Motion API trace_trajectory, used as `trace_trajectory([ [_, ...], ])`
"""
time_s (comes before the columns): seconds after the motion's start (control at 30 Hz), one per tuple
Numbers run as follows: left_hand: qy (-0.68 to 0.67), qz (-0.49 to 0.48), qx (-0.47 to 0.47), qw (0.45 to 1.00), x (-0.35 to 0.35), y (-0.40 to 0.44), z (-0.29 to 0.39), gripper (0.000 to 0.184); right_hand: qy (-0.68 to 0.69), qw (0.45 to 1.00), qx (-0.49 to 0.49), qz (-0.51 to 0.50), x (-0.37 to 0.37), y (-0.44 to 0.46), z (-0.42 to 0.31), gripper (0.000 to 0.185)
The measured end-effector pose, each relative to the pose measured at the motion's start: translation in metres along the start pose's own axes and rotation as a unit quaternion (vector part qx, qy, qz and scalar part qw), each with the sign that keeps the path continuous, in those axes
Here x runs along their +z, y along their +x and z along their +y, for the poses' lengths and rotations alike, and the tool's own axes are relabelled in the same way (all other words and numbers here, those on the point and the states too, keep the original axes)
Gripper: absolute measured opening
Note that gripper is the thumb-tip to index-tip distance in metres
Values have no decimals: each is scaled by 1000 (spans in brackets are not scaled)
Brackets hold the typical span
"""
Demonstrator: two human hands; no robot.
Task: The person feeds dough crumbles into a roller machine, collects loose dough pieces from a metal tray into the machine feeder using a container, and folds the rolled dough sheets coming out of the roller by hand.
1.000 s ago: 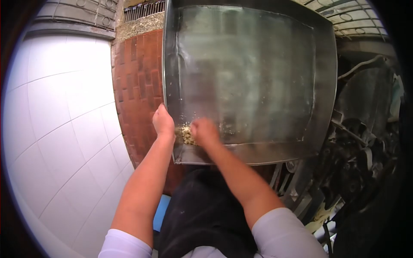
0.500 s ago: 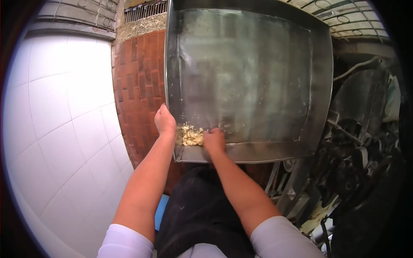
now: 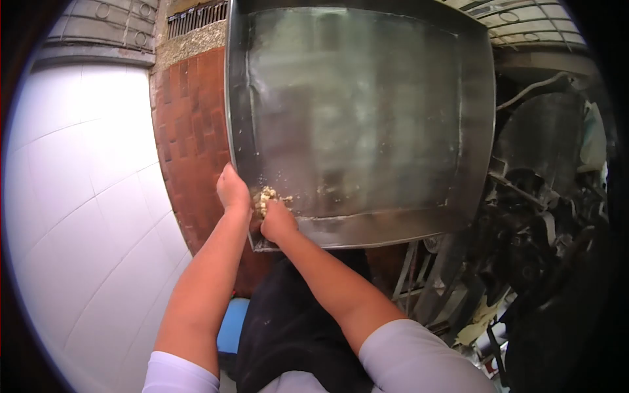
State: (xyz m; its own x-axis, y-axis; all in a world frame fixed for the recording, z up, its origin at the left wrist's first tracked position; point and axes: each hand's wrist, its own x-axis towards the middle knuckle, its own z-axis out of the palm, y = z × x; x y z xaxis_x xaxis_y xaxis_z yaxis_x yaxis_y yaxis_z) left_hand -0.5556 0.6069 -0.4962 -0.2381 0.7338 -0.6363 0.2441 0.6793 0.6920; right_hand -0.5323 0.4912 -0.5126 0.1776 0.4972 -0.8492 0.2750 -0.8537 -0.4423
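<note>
Left hand [image 3: 233,190] is set against the left wall of a metal tray [image 3: 367,118], its grip hidden; pale crumbs [image 3: 267,194], apparently being gathered, lie in the near-left corner against the curled right hand [image 3: 280,223], its hold unclear. Low, close sweeping is called for.

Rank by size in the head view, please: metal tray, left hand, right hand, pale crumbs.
1. Metal tray
2. Left hand and right hand: too alike to rank
3. Pale crumbs, counting only what shows
</note>
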Motion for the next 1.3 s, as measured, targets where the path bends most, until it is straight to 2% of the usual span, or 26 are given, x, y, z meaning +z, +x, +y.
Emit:
trace_trajectory([
  [0.13,13,-4,-22,1000,-4,8,-5,38,-48,999,-9,23,9,10,1,20],
  [0.27,26,1,-31,999,-6,14,-10,39,-74,996,-13,37,13,15,1,21],
  [0.37,-15,-13,-27,999,-3,8,-5,41,-72,996,-22,43,10,15,0,18],
  [0.47,-8,-13,-5,1000,0,2,1,42,-35,996,-76,34,-4,7,14,21],
  [0.57,63,10,15,998,1,-4,7,46,92,986,-122,67,-13,6,46,30],
  [0.6,87,21,19,996,1,-3,6,48,178,978,-103,33,-18,3,53,30],
  [0.7,147,41,32,988,-3,15,-8,55,407,910,-27,-67,-52,-13,62,29],
  [0.77,178,32,40,983,-5,28,-17,59,529,837,49,-129,-99,-45,49,25],
  [0.83,204,48,20,978,-4,11,-3,65,604,783,22,-143,-119,-62,50,25],
  [0.9,162,-4,-6,987,-9,25,-6,75,659,734,13,-166,-149,-89,38,30],
  [0.97,121,-108,-3,987,-25,32,-10,80,663,733,-30,-147,-175,-123,29,34],
  [1.03,206,-203,-16,957,-46,-2,22,71,682,717,-61,-128,-196,-154,22,36],
  [1.07,216,-227,39,949,-56,8,11,62,703,698,-71,-116,-202,-168,20,35],
  [1.1,273,-186,133,935,-65,-5,12,60,723,678,-81,-107,-207,-183,18,34],
  [1.17,367,-264,172,875,-100,20,-5,54,753,635,-131,-109,-219,-216,20,33],
  [1.2,394,-255,169,867,-115,14,-7,50,774,604,-152,-109,-223,-231,22,33],
  [1.23,395,-225,199,868,-131,47,-34,48,794,573,-171,-111,-232,-247,23,33],
  [1.27,441,-212,189,851,-143,26,-22,45,824,539,-147,-91,-244,-272,17,30],
  [1.3,477,-211,197,830,-153,31,-19,46,836,511,-180,-88,-255,-294,14,30],
])
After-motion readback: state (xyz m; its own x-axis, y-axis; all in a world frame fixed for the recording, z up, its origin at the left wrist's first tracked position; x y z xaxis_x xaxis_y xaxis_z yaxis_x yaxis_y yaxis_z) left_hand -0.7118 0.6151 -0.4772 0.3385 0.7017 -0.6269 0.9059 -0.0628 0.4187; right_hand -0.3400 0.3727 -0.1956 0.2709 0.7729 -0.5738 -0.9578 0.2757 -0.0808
